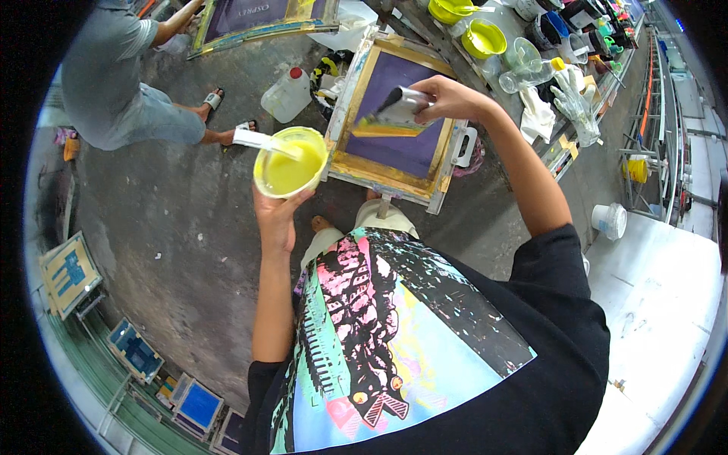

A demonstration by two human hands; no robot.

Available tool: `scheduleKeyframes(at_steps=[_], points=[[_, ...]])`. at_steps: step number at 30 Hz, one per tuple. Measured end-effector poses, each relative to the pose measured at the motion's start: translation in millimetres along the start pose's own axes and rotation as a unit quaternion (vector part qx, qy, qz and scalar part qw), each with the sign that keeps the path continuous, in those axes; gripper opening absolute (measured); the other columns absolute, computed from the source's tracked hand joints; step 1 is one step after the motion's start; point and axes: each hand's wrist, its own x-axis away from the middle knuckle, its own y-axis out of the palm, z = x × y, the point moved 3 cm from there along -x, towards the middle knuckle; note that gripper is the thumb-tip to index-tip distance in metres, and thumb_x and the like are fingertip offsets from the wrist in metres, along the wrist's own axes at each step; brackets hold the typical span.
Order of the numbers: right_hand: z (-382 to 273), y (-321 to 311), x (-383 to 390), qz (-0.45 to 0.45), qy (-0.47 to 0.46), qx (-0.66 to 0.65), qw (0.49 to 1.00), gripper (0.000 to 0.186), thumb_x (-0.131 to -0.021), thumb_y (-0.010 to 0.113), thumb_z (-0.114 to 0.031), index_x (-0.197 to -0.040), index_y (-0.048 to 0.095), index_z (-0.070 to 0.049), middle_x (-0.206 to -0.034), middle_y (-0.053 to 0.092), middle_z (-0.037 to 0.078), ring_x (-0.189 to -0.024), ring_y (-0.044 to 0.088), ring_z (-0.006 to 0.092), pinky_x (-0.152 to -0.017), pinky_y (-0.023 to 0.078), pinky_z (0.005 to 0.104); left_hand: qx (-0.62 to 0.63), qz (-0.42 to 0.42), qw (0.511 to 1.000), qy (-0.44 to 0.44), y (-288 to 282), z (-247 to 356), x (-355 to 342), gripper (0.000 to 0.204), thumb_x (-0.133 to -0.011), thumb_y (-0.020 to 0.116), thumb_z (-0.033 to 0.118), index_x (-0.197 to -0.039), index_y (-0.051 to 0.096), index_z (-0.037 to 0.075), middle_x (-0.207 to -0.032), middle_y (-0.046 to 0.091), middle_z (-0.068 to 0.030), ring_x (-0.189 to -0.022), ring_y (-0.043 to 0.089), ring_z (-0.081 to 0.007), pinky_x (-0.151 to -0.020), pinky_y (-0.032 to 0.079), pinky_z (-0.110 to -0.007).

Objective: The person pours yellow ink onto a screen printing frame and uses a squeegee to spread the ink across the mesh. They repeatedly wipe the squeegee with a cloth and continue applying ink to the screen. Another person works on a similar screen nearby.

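My left hand [277, 212] is wrapped round a bowl of yellow-green ink [302, 173], held up to the left of the screen frame. A white spatula [265, 142] rests in the ink, its handle sticking out over the rim. In my right hand [447, 100] is a squeegee [396, 110], gripped by its upper part and tilted, with yellow ink along its lower edge. It is over a purple mesh screen [409, 161] in a wooden frame; whether its blade touches the mesh I cannot tell. Yellow smears mark the frame's lower border.
A person [114, 83] stands at upper left by another screen [250, 17]. A white jug with red cap [287, 95] sits on the floor. At upper right, a bench holds a yellow bowl [484, 39], a clear bottle [531, 74] and gloves [576, 106]. A white bucket [609, 221] stands right.
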Motion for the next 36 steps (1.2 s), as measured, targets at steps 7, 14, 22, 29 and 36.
scheduleKeyframes(at_steps=[7,14,22,29,36], points=[[-102,84,56,0.380,-0.264,0.247,0.852,0.056,-0.069,0.078,-0.007,-0.122,0.075,-0.024,-0.114,0.072,-0.002,-0.101,0.064,0.0241,-0.087,0.053,0.0392,0.030,-0.040,0.999,-0.019,44,12,-36,0.081,-0.087,0.072,-0.007,-0.155,0.032,0.011,-0.146,0.053,-0.0137,-0.128,0.061,-0.0292,-0.092,0.063,-0.041],[-87,92,78,0.342,-0.198,0.394,0.830,0.052,-0.078,0.072,-0.011,-0.128,0.070,-0.026,-0.119,0.067,-0.005,-0.107,0.061,0.0195,-0.092,0.048,0.0383,-0.018,0.011,0.997,0.072,48,21,-55,0.079,-0.084,0.074,-0.011,-0.150,0.039,0.011,-0.142,0.056,-0.0125,-0.123,0.064,-0.0285,-0.089,0.065,-0.042],[13,108,104,0.334,-0.038,0.257,0.906,0.053,-0.069,0.073,-0.002,-0.120,0.073,-0.018,-0.115,0.069,0.001,-0.105,0.063,0.0264,-0.093,0.051,0.0420,-0.032,-0.008,0.994,0.103,17,48,-48,0.078,-0.085,0.075,-0.008,-0.152,0.041,0.012,-0.145,0.055,-0.0130,-0.127,0.061,-0.0299,-0.097,0.061,-0.048],[63,135,110,0.384,0.028,0.190,0.903,0.040,-0.076,0.071,-0.003,-0.113,0.075,-0.019,-0.110,0.069,0.002,-0.105,0.063,0.0277,-0.090,0.049,0.0424,-0.042,0.016,0.997,0.068,-9,53,-27,0.080,-0.085,0.075,-0.008,-0.154,0.039,0.010,-0.143,0.056,-0.0132,-0.129,0.059,-0.0287,-0.097,0.060,-0.049],[94,109,71,0.443,0.031,0.199,0.874,0.037,-0.077,0.071,-0.005,-0.109,0.075,-0.022,-0.110,0.070,-0.001,-0.107,0.064,0.0254,-0.088,0.049,0.0410,-0.010,0.001,0.999,0.045,-13,47,-36,0.079,-0.085,0.076,-0.005,-0.153,0.039,0.010,-0.142,0.057,-0.0125,-0.129,0.060,-0.0287,-0.097,0.060,-0.047]])
